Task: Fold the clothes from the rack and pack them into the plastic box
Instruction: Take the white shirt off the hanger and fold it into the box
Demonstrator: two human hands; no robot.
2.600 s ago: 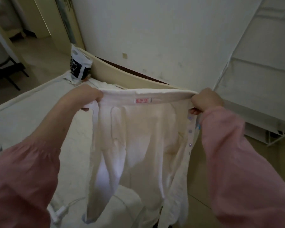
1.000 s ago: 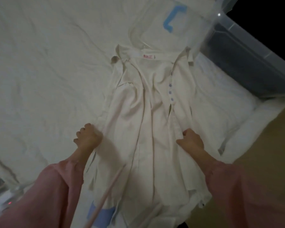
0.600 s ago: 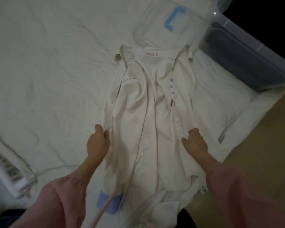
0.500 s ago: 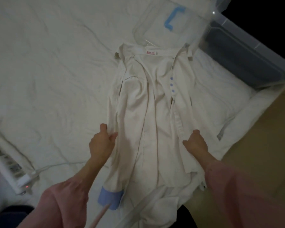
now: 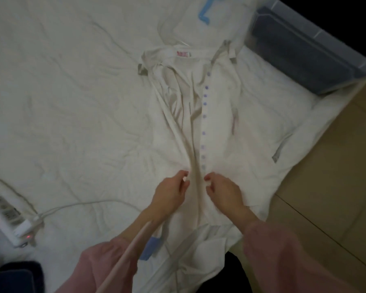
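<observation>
A white button-up shirt (image 5: 218, 123) lies spread on the bed, collar far from me, with a row of purple buttons down its front and a blue cuff (image 5: 149, 249) near me. My left hand (image 5: 170, 194) pinches the left front panel near the hem. My right hand (image 5: 223, 192) pinches the button placket beside it. Both hands sit close together at the shirt's middle. The clear plastic box (image 5: 309, 49) stands at the far right corner of the bed, with dark clothing inside.
A clear lid with a blue clip (image 5: 205, 13) lies beyond the collar. A white power strip (image 5: 9, 220) with a cable lies at the left. The white bedsheet (image 5: 61, 92) is wrinkled. A tan floor (image 5: 336, 187) runs along the right.
Both hands moved inward from the shirt's outer edges to its centre, pulling the two front panels together. More buttons now show in a straight line.
</observation>
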